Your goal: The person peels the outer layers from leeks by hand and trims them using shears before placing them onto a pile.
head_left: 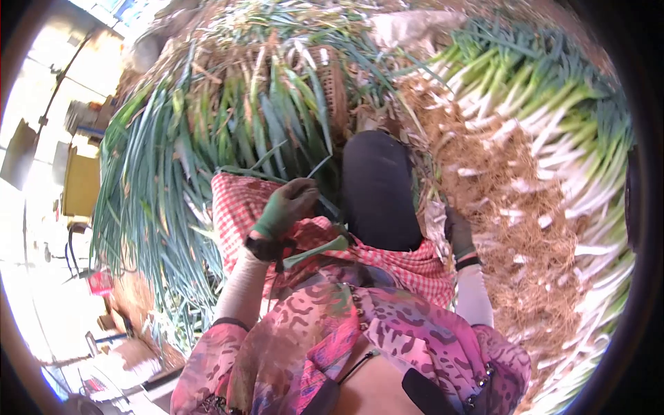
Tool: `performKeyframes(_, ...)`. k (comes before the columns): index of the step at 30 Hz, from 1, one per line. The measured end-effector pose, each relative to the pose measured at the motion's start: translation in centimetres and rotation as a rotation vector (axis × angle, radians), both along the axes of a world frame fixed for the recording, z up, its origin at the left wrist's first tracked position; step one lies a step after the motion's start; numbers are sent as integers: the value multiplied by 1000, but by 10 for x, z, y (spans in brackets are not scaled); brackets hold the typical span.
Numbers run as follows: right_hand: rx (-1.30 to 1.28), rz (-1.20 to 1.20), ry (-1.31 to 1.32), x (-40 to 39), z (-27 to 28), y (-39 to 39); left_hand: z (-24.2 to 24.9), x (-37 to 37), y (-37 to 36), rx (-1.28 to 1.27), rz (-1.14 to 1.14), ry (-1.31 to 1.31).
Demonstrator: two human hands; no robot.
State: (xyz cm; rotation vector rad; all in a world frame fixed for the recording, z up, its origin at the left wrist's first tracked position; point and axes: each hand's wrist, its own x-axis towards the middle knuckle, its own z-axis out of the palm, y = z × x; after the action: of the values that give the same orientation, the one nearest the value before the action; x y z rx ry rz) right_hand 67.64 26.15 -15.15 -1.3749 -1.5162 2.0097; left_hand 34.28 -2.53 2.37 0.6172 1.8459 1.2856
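My left hand [287,204], in a green-cuffed glove with darker fingers, is raised over the red-and-white checked cloth [235,200] on my lap. Its fingers curl together, and what they hold, if anything, is hidden. Just behind it, a long green onion leaf [250,173] crosses the cloth's edge. A piece of green leaf [315,252] lies on my lap. My right hand [458,234], in a dark glove, is low beside my right leg, against a pale dry husk [435,223]. The fingers of that hand are mostly out of sight.
A big heap of green onions [149,166] hangs leaves-down at the left and front. At the right, more green onions [553,131] lie in a row, their white stems toward a mass of brown roots [498,277]. A dark knee [379,187] stands between both sides.
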Motion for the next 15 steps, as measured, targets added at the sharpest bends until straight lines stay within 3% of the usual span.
performKeyframes(2,42,-26,257,-32,82,-8,5,9,15,-8,-79,126)
performKeyframes(4,447,154,280,-51,126,-19,10,20,37,163,-112,-39)
performKeyframes(7,648,388,241,-88,229,-82,34,42,67,327,-26,-465)
performKeyframes(8,754,405,284,-100,229,-102,49,45,75,342,39,-592)
performKeyframes(11,1001,538,335,-119,210,-144,86,33,92,729,165,-834)
performKeyframes(13,1105,647,348,-122,197,-162,74,2,91,575,77,-710)
performKeyframes(15,985,694,414,-127,196,-163,79,-1,84,443,118,-622)
